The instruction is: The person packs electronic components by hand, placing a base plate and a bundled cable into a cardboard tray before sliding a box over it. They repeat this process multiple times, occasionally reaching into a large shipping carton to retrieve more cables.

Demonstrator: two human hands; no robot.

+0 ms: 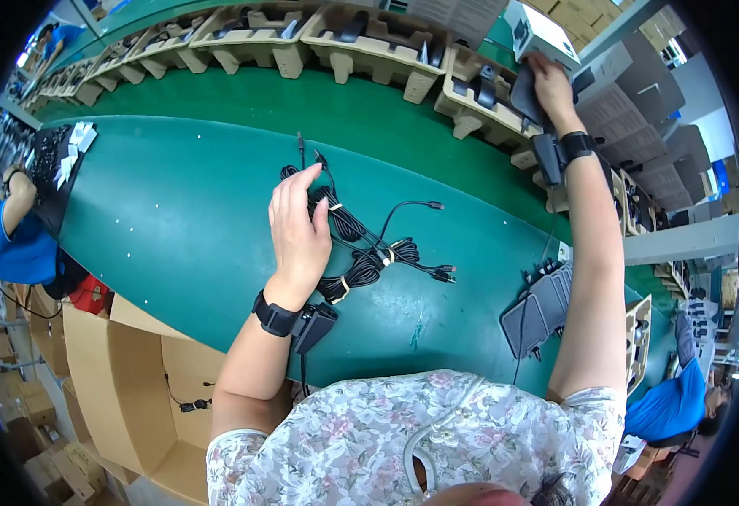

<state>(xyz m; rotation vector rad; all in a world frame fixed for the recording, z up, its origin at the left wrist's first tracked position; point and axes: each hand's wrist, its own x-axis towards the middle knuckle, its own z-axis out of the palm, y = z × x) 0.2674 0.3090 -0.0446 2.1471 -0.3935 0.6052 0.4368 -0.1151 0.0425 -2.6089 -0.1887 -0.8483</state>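
My left hand [295,226] hovers over or rests at the left side of several black cable bundles [357,223], fingers stretched and thumb apart. The cables are coiled and tied with pale bands, their plug ends pointing outward on the green tabletop. My right hand [552,91] reaches far out to the upper right, its fingers closed over a dark grey flat device [525,94] above a moulded pulp tray [504,121]. Part of that device is hidden by the hand. A white box [547,38] stands just behind my right fingers.
More pulp trays [378,51] holding black parts line the far green strip. Dark grey flat devices [534,312] stand in a row at the right of the green table [192,202]. An open cardboard box [125,388] is at lower left. People in blue work at left and right.
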